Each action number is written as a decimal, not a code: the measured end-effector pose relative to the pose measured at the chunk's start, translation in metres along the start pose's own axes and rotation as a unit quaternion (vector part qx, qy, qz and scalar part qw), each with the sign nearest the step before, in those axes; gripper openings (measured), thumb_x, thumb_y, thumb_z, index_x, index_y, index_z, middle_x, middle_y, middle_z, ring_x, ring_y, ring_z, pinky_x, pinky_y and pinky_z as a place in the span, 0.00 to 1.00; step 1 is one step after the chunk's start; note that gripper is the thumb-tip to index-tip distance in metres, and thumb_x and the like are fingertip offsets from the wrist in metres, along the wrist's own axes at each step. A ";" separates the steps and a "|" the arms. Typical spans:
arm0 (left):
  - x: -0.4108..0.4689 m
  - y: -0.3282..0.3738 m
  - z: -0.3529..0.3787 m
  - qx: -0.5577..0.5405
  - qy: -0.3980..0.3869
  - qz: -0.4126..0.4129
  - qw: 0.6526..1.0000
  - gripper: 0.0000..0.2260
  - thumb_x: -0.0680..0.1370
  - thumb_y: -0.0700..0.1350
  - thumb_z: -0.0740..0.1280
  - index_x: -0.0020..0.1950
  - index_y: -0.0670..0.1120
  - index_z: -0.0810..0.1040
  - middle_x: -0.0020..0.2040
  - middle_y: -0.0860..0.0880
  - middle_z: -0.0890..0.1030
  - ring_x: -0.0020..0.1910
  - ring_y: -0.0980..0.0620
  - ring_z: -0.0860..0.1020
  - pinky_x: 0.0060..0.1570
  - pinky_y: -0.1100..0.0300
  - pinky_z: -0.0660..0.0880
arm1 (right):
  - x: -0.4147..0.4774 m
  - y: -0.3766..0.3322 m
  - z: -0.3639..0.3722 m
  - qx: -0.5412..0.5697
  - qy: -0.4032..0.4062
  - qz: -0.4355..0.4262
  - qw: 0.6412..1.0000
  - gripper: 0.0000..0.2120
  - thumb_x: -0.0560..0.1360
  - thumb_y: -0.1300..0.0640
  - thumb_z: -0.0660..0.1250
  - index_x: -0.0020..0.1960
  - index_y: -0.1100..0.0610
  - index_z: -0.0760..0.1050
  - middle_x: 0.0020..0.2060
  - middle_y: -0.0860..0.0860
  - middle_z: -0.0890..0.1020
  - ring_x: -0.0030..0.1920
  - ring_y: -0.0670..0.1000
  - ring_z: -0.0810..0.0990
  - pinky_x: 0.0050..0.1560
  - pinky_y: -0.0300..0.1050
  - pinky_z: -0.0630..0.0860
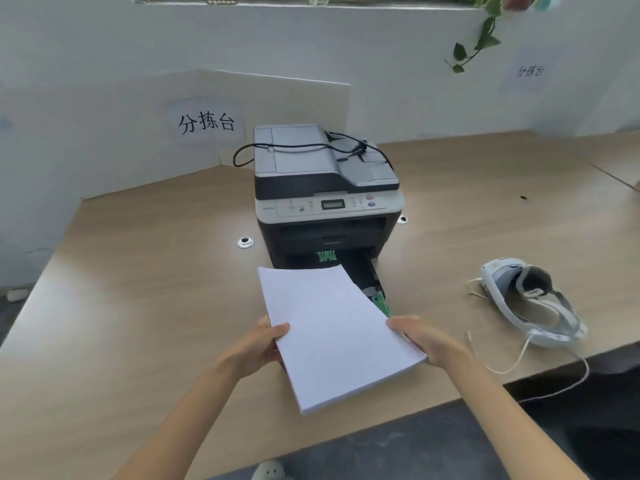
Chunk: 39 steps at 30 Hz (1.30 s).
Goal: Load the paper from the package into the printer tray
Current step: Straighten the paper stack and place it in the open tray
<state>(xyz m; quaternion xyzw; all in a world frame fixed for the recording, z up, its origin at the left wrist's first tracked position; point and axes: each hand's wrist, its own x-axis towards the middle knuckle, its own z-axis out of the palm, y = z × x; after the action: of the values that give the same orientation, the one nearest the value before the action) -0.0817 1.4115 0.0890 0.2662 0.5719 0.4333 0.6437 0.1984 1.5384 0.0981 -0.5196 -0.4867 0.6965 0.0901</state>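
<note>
Both hands clasp the stack of white paper (pixel 337 332): the left hand (pixel 258 344) grips its left edge with the thumb on top, the right hand (pixel 424 339) its right edge. The stack hangs tilted over the pulled-out printer tray (pixel 372 284), just near of the printer (pixel 325 192). A headset (pixel 533 301) lies on the worktop (pixel 138 306), well right.

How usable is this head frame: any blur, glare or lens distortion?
Head view: soft even daylight, no harsh glare; the paper stack is bright but its edges stay readable. Wide-angle bending curves the desk edges and stretches the forearms. Printer fairly sharp; the plant and right wall sign at the corner are smeared.
</note>
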 end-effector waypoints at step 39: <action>0.219 -0.016 0.027 0.013 0.309 -0.071 0.948 0.13 0.80 0.40 0.58 0.58 0.41 0.79 0.52 0.44 0.83 0.51 0.46 0.81 0.56 0.52 0.77 | 0.199 0.009 -0.057 0.053 0.129 0.061 0.988 0.13 0.79 0.66 0.57 0.61 0.66 0.74 0.52 0.54 0.80 0.51 0.53 0.78 0.58 0.45 0.72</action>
<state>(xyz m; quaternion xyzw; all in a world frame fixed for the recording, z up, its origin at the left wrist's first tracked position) -0.0578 1.5967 -0.0290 0.0861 0.7663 0.4396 0.4607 0.1596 1.6932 -0.0346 -0.6278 -0.4008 0.6530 0.1372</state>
